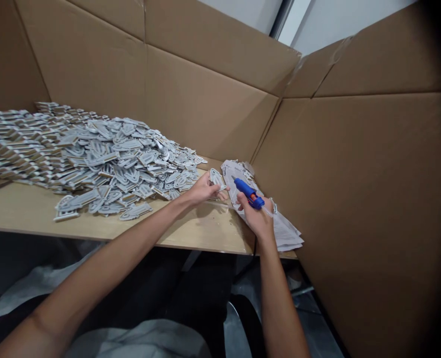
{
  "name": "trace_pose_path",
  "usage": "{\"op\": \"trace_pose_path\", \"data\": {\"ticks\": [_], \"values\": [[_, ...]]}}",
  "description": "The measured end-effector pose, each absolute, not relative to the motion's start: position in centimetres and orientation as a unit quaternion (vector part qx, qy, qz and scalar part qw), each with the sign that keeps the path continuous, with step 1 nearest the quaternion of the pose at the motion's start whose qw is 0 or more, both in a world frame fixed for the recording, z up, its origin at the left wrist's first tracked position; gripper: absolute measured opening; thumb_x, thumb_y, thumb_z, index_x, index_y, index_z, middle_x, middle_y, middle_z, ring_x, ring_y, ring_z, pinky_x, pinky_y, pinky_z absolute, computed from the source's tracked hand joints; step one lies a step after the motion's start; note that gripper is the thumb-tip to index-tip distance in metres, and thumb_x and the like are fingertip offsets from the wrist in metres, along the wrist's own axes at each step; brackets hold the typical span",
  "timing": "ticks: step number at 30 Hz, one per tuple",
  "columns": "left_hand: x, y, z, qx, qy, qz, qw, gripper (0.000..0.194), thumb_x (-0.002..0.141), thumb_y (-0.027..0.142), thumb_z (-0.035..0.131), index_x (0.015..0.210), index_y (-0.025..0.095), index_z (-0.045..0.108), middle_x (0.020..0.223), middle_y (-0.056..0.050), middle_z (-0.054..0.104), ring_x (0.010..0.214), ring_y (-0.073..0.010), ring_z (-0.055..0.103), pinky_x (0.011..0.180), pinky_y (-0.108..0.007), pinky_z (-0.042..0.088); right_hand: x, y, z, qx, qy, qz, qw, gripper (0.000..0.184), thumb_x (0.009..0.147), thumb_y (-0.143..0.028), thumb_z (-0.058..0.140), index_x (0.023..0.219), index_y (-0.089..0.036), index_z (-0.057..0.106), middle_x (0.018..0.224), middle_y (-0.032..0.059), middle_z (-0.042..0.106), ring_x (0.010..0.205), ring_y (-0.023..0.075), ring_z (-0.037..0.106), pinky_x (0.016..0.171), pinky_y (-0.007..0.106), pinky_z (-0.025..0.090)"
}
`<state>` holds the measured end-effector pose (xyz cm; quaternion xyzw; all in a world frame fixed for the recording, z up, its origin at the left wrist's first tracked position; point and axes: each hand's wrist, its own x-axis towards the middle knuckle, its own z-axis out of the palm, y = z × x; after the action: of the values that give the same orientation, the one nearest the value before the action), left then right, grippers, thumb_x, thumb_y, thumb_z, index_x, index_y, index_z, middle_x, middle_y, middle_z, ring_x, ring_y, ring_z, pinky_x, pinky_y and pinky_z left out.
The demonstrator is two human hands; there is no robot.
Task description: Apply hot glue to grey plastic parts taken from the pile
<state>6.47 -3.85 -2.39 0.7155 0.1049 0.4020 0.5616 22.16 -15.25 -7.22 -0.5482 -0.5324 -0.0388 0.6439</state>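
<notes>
My left hand (203,190) pinches a small grey-white flat piece (216,179) with a pointed outline and raised lines, held a little above the table. My right hand (257,211) is wrapped round a blue glue gun (247,191) with an orange part near its rear. The gun's nozzle points up and left, towards the held piece but apart from it. A dark cord hangs below my right hand. Left of my hands lies a large heap of similar grey-white pieces (131,149), some showing tan edges.
Under and behind the glue gun lie layered pale sheets (285,232) with a few pieces on them. Neatly stacked pieces (15,146) fill the far left. Tall cardboard walls (213,94) stand behind and to the right of the wooden table (201,233).
</notes>
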Motion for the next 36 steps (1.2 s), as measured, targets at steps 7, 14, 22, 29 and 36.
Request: {"op": "trace_pose_path", "data": {"ticks": [7, 14, 22, 29, 36], "values": [[5.8, -4.5, -2.0, 0.786, 0.110, 0.342, 0.503, 0.024, 0.078, 0.015, 0.057, 0.102, 0.015, 0.056, 0.059, 0.001, 0.065, 0.047, -0.0120, 0.063, 0.045, -0.017, 0.043, 22.5, -15.3, -7.7, -0.544, -0.607, -0.078, 0.574, 0.050, 0.085, -0.063, 0.066, 0.068, -0.016, 0.065, 0.058, -0.0002, 0.056, 0.056, 0.0149, 0.048, 0.052, 0.025, 0.033], [5.8, -4.5, -2.0, 0.810, 0.104, 0.339, 0.467, 0.024, 0.079, 0.014, 0.055, 0.103, 0.014, 0.058, 0.053, 0.003, 0.061, 0.043, -0.0101, 0.058, 0.043, -0.015, 0.040, 22.3, -15.0, -7.8, -0.538, -0.609, -0.078, 0.577, 0.048, 0.086, -0.062, 0.065, 0.069, -0.017, 0.062, 0.059, -0.0007, 0.056, 0.055, 0.0148, 0.048, 0.052, 0.025, 0.033], [5.5, -4.7, -1.9, 0.821, 0.109, 0.343, 0.443, 0.028, 0.077, 0.012, 0.055, 0.105, 0.014, 0.060, 0.055, 0.006, 0.058, 0.041, -0.0074, 0.055, 0.041, -0.014, 0.036, 22.6, -15.1, -7.8, -0.546, -0.604, -0.071, 0.577, 0.050, 0.085, -0.064, 0.067, 0.065, -0.019, 0.059, 0.056, -0.0006, 0.056, 0.054, 0.0159, 0.050, 0.053, 0.027, 0.036], [5.5, -4.2, -1.9, 0.837, 0.088, 0.346, 0.414, 0.024, 0.077, 0.016, 0.057, 0.100, 0.013, 0.063, 0.066, 0.005, 0.061, 0.043, -0.0037, 0.052, 0.042, -0.014, 0.039, 22.7, -15.3, -7.7, -0.560, -0.599, -0.073, 0.568, 0.052, 0.084, -0.065, 0.067, 0.061, -0.020, 0.056, 0.052, -0.0006, 0.054, 0.052, 0.0160, 0.049, 0.053, 0.028, 0.035], [5.3, -4.4, -1.9, 0.835, 0.090, 0.341, 0.422, 0.017, 0.076, 0.018, 0.060, 0.092, 0.014, 0.062, 0.067, 0.004, 0.062, 0.042, -0.0037, 0.051, 0.040, -0.014, 0.038, 22.8, -15.1, -7.7, -0.568, -0.594, -0.072, 0.565, 0.054, 0.083, -0.068, 0.066, 0.058, -0.021, 0.054, 0.050, -0.0003, 0.053, 0.051, 0.0156, 0.046, 0.051, 0.029, 0.033]]}}
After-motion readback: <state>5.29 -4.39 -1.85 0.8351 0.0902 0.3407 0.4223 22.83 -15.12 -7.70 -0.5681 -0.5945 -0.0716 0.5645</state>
